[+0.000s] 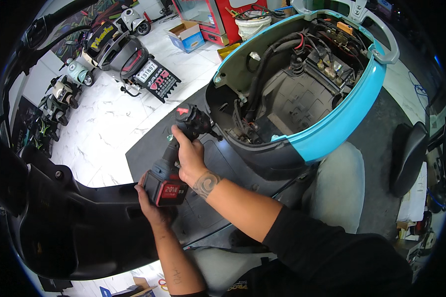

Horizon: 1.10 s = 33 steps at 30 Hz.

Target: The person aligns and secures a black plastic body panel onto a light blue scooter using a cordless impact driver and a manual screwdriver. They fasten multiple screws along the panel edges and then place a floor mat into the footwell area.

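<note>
A black cordless drill [169, 168] with a red-marked battery pack is held over the scooter's dark floorboard [210, 183]. My right hand [189, 154] wraps around its handle, just below the motor head. Under and beside the battery, my left hand [151, 202] cups the base of the tool. The drill's nose points right, its tip close to the front edge of the scooter's opened body [262, 153]; I cannot tell if it touches. A bright spot of light falls beside the tip. That body has turquoise side panels [349, 123] around a bare compartment of wiring.
Black front bodywork [99, 218] of the scooter rises at the left. A loose black seat-like part [410, 158] lies at the right. Another scooter [134, 59] is parked at the back left, near a blue cardboard box [189, 40] and a white bucket [252, 27].
</note>
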Available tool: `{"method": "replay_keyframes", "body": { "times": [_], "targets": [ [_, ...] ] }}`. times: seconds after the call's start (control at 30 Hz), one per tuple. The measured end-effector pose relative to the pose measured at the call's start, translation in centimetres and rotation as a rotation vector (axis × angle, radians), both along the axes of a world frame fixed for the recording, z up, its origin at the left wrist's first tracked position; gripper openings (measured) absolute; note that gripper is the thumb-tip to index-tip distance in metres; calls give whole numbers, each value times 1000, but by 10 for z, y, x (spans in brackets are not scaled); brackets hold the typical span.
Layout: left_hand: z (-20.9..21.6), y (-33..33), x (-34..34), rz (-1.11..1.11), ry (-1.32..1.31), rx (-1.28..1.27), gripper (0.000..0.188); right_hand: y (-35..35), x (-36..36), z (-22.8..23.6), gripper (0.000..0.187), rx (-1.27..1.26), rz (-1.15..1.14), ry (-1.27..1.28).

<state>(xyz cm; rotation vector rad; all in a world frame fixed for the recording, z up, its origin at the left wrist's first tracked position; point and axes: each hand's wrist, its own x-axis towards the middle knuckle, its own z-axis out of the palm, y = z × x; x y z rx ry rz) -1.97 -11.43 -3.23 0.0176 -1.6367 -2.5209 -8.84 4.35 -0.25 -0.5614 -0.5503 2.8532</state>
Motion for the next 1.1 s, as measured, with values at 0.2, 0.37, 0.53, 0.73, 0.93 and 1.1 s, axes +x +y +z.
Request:
{"method": "replay_keyframes", "body": {
  "times": [0.2,0.37,0.53,0.73,0.93,1.1],
  "targets": [
    [-13,18,-8,150,-5,220,57,2,-9,-8,37,-37,185,14],
    [-7,29,-9,137,58,240,54,12,-8,-6,38,-78,192,43],
    [-1,33,-7,162,77,168,55,16,0,-3,42,-66,194,43],
    [-3,32,-7,186,40,204,53,11,-3,-5,39,-68,187,67],
    [-5,30,-3,162,55,244,53,10,-4,-6,32,-89,197,49],
    [-6,29,-4,167,31,233,53,9,0,-6,34,-83,158,47]
  ]
}}
